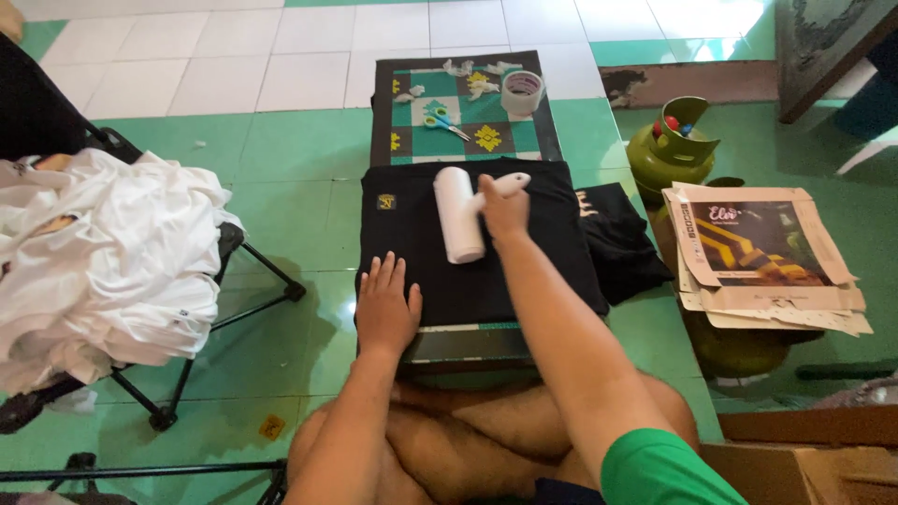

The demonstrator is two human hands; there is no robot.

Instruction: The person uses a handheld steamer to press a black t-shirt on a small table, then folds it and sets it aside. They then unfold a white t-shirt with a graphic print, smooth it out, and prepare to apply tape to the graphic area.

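A black folded shirt lies spread over a low table in front of my crossed legs. My right hand grips the white handle of a lint roller, whose white roll rests on the shirt. My left hand lies flat, fingers apart, pressing the shirt's near left part. A small yellow emblem shows at the shirt's far left corner.
A patterned board beyond holds green scissors, a tape roll and crumpled paper bits. Another black garment lies right. A green gas cylinder and flattened cartons stand right. White clothes pile on a folding chair left.
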